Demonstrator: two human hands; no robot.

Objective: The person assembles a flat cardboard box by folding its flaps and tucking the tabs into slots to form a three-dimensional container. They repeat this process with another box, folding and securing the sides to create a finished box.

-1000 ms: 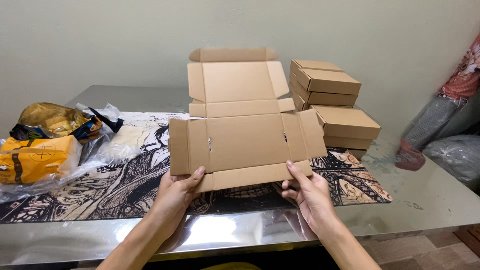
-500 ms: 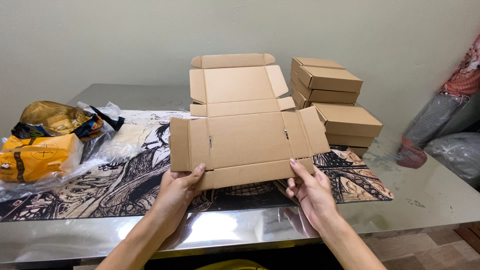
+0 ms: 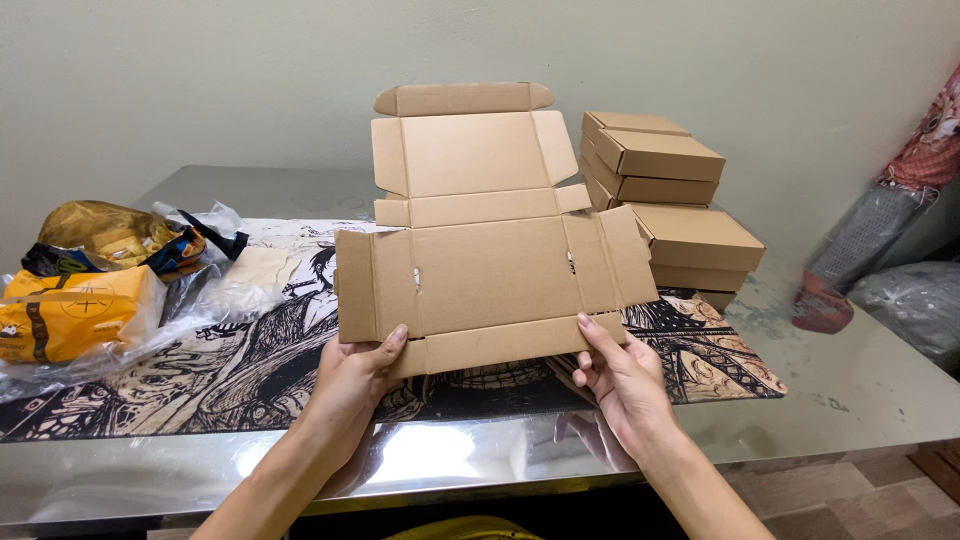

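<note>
1. I hold an unfolded brown cardboard box blank above the front of a shiny metal table, over a black-and-white illustrated mat.
2. The blank's main panel runs with its long axis left to right. Its lid panels rise upward and away from me, with the rounded tuck flap at the very top.
3. My left hand grips the near bottom edge left of centre, fingers closed on the card with the thumb on top.
4. My right hand grips the same near edge right of centre, thumb on the front face and fingers curled behind.
5. A stack of folded brown boxes stands on the table just behind and to the right of the blank.
6. Yellow packages in clear plastic wrap lie at the table's left, well apart from my hands.
</note>
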